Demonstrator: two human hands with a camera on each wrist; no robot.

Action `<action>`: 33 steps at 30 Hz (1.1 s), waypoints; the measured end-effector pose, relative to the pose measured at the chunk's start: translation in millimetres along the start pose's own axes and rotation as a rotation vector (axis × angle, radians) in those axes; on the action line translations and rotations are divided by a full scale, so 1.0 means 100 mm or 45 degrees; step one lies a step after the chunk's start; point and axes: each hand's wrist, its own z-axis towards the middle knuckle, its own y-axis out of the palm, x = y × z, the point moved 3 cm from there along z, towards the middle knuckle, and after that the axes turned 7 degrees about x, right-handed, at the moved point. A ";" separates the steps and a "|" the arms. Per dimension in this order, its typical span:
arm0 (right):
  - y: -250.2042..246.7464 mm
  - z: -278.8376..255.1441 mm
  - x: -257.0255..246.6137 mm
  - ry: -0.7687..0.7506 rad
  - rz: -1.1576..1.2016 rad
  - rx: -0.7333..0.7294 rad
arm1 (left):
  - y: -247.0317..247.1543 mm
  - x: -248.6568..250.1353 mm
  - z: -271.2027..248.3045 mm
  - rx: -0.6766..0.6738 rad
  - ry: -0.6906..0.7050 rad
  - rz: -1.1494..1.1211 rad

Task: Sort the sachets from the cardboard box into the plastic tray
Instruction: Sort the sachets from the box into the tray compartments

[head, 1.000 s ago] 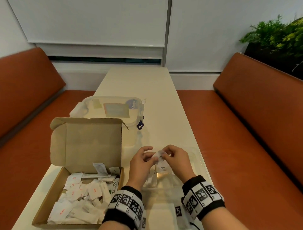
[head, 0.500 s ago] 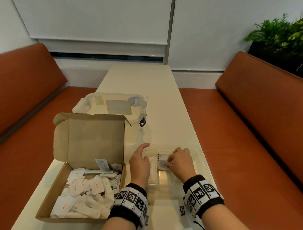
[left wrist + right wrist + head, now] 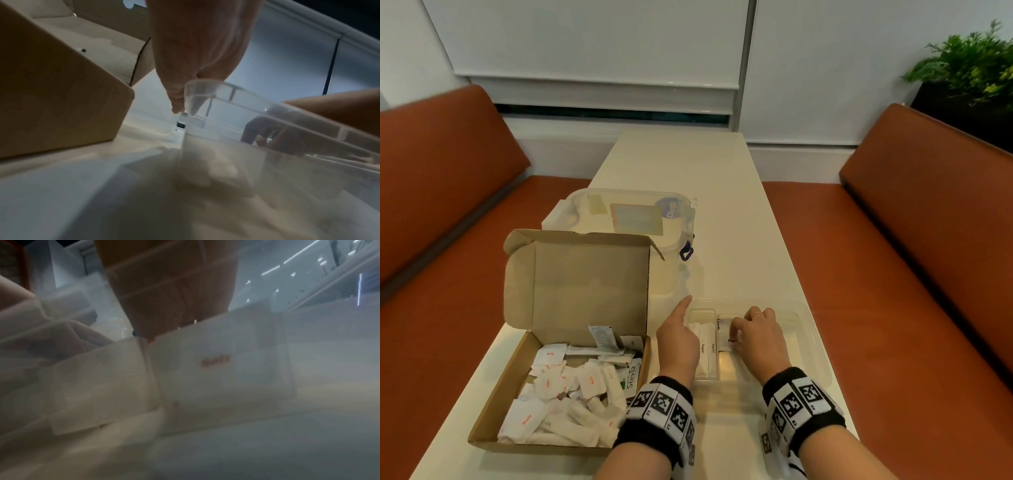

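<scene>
The open cardboard box point(image 3: 507, 377) at the front left holds several white sachets point(image 3: 571, 394). To its right stands the clear plastic tray point(image 3: 810, 329) with dividers. Sugar sachets point(image 3: 707, 349) lie in its leftmost compartment. My right hand point(image 3: 743, 329) is inside the tray, its curled fingers pinching a white sachet point(image 3: 724, 337) in the compartment beside them. In the right wrist view that sachet point(image 3: 216, 369) shows red print through the tray wall, under my fingers point(image 3: 170, 296). My left hand point(image 3: 678, 332) rests at the tray's left wall point(image 3: 205, 91), index finger straight, holding nothing.
A lidded clear plastic container point(image 3: 619, 219) stands behind the box's raised flap point(image 3: 585, 274). The narrow cream table point(image 3: 722, 205) runs away from me between two orange benches point(image 3: 893, 274). A green plant point(image 3: 962, 68) sits at the far right.
Both hands held the sachet above the tray; my right hand has lowered it into a compartment. My left hand let go and moved to the tray's left edge.
</scene>
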 end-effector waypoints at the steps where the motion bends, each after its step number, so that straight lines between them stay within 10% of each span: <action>1: 0.00 0.00 0.00 0.008 0.007 -0.004 | 0.00 0.00 0.00 -0.008 -0.003 -0.004; 14: -0.49 -0.22 -0.56 0.063 0.741 0.224 | -0.48 0.37 -0.28 -0.045 0.107 -0.357; 23: -0.20 -0.54 -1.62 -0.152 0.862 -0.112 | -1.68 -0.31 -0.21 0.364 -0.167 -0.015; 27: 0.04 -0.63 -1.87 -0.180 0.778 -0.204 | -1.91 -0.71 -0.09 0.205 -0.368 0.405; 33: 0.38 -0.65 -2.02 -0.193 0.582 -0.200 | -1.85 -0.88 0.16 -0.312 -0.153 0.938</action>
